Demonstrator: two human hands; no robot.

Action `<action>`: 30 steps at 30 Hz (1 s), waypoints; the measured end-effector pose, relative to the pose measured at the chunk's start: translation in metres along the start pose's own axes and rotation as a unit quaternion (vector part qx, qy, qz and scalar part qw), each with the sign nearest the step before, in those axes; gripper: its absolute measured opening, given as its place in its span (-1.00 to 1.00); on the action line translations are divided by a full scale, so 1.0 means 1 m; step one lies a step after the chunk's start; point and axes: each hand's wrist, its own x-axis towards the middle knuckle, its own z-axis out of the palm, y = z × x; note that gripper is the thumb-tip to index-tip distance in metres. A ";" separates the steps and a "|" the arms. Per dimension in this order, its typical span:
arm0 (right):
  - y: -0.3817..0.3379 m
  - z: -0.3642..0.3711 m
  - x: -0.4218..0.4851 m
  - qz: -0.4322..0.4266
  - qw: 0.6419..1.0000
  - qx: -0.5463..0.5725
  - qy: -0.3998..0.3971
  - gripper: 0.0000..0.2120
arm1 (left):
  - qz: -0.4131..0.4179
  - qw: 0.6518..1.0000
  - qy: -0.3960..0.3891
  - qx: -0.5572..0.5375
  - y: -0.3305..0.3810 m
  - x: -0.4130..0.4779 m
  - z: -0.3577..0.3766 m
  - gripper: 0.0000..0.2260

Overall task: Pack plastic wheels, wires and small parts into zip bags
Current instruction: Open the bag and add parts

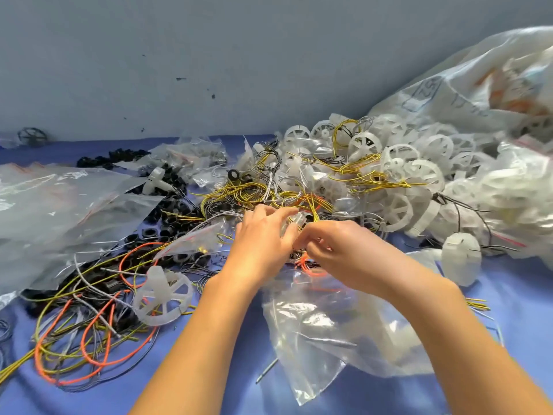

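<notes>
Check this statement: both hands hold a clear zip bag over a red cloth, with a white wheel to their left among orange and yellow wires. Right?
No: the head view shows the cloth is blue, not red. The left hand and right hand hold the clear zip bag; the white wheel lies left among wires.

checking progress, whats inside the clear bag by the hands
Orange wire shows through the clear bag near its mouth, plus a blurry whitish shape deeper in. The left hand and right hand hide the opening.
</notes>
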 end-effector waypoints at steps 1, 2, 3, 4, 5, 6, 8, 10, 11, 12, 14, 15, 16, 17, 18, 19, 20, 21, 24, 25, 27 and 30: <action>0.006 -0.003 0.000 0.008 1.000 0.001 0.010 -0.74 | 0.017 0.999 -0.014 0.037 0.002 0.001 0.003 -0.62; 0.010 -0.006 0.000 0.016 1.000 0.005 0.018 -0.74 | 0.030 0.997 -0.026 0.068 0.003 0.002 0.007 -0.58; 0.014 -0.008 0.000 0.021 0.999 0.007 0.023 -0.73 | 0.039 0.994 -0.030 0.096 0.003 0.002 0.011 -0.55; 0.018 -0.010 0.000 0.026 0.999 0.004 0.027 -0.72 | 0.044 0.992 -0.020 0.120 0.003 0.003 0.014 -0.56; 0.021 -0.012 0.000 0.032 0.999 -0.003 0.030 -0.71 | 0.047 0.989 0.002 0.139 0.002 0.003 0.015 -0.59; 0.025 -0.014 -0.001 0.039 0.999 -0.010 0.033 -0.71 | 0.051 0.987 0.026 0.153 0.002 0.003 0.016 -0.64; 0.031 -0.017 -0.004 0.046 0.998 -0.019 0.046 -0.70 | 0.069 0.983 0.062 0.161 0.000 0.002 0.016 -0.73; 0.036 -0.019 -0.006 0.043 0.996 -0.012 0.072 -0.70 | 0.083 0.983 0.080 0.140 -0.002 0.000 0.010 -0.75; 0.038 -0.020 -0.007 0.040 0.995 -0.003 0.090 -0.69 | 0.085 0.984 0.089 0.131 -0.003 -0.001 0.004 -0.74; 0.038 -0.021 -0.008 0.035 0.993 0.006 0.110 -0.65 | 0.088 0.983 0.101 0.124 -0.004 -0.003 -0.003 -0.74; 0.037 -0.022 -0.009 0.023 0.988 0.018 0.155 -0.51 | 0.102 0.981 0.132 0.096 -0.005 -0.007 -0.019 -0.75; 0.035 -0.022 -0.009 0.016 0.984 0.022 0.176 -0.46 | 0.107 0.981 0.149 0.068 -0.004 -0.011 -0.028 -0.77; 0.033 -0.022 -0.009 0.008 0.981 0.024 0.193 -0.44 | 0.109 0.980 0.163 0.037 -0.003 -0.014 -0.037 -0.79; 0.030 -0.023 -0.009 -0.001 0.979 0.024 0.205 -0.44 | 0.108 0.979 0.172 0.003 -0.002 -0.018 -0.046 -0.80; 0.028 -0.023 -0.009 -0.011 0.977 0.026 0.210 -0.44 | 0.108 0.978 0.174 -0.035 0.000 -0.022 -0.054 -0.81; 0.025 -0.023 -0.009 -0.021 0.978 0.031 0.207 -0.45 | 0.112 0.976 0.171 -0.078 0.002 -0.025 -0.061 -0.81; 0.022 -0.022 -0.009 -0.032 0.979 0.039 0.199 -0.46 | 0.120 0.972 0.164 -0.120 0.005 -0.028 -0.068 -0.82; 0.017 -0.022 -0.009 -0.045 0.980 0.050 0.190 -0.46 | 0.133 0.967 0.151 -0.157 0.008 -0.032 -0.074 -0.84; 0.004 -0.018 -0.009 -0.092 0.976 0.095 0.171 -0.58 | 0.165 0.954 0.107 -0.226 0.019 -0.045 -0.085 -0.85; 0.001 -0.016 -0.010 -0.103 0.974 0.111 0.166 -0.65 | 0.164 0.950 0.103 -0.244 0.021 -0.047 -0.086 -0.84; -0.002 -0.013 -0.013 -0.104 0.973 0.135 0.154 -0.74 | 0.141 0.948 0.106 -0.265 0.018 -0.051 -0.086 -0.82; -0.003 -0.011 -0.016 -0.082 0.975 0.167 0.121 -0.83 | 0.128 0.961 0.124 -0.213 0.008 -0.055 -0.087 -0.77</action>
